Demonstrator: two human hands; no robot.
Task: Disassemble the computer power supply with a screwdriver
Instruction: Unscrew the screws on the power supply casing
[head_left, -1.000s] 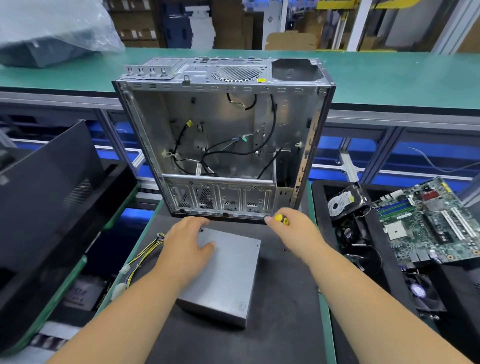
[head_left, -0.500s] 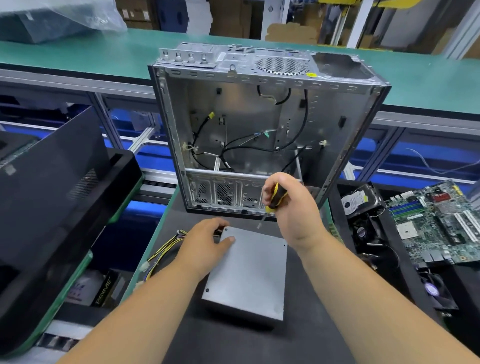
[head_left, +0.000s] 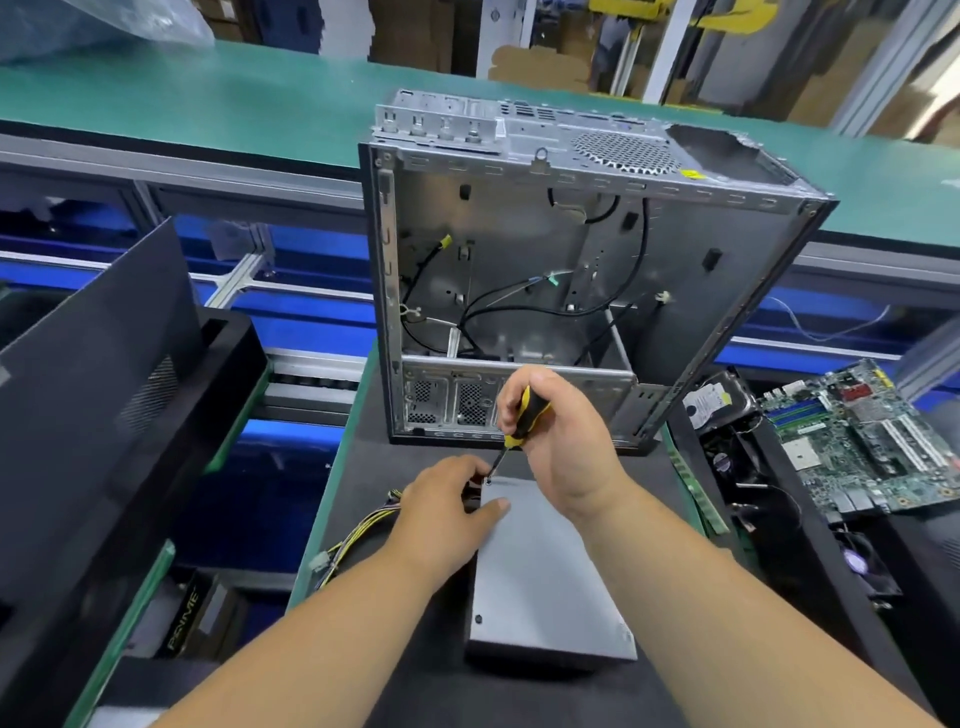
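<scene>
The power supply, a plain grey sheet-metal box with a smooth matte lid, lay flat on the black mat straight in front of me, already out of the case. Its lid was on, so by my reckoning the opening-up had only just begun. A small dark screw sat in the lid's near left corner, untouched. Others may have been elsewhere, but I could not see them.

My right hand was wrapped around the yellow-and-black handle of the screwdriver, its thin steel shaft angled down so the tip met a screw at the box's far left corner. My left hand steadied that same corner, thumb lying on the lid, fingers curled over the far left edge. A bundle of yellow and black wires trailed from under that hand to the left, ending in a pale plug.

Just behind the box stood the case, an open bare-steel shell with perforated vents and a few loose black cables inside. To my right, a dark tray held a green motherboard and a hard drive. To my left sat black plastic panels. A green conveyor belt ran across the back.
</scene>
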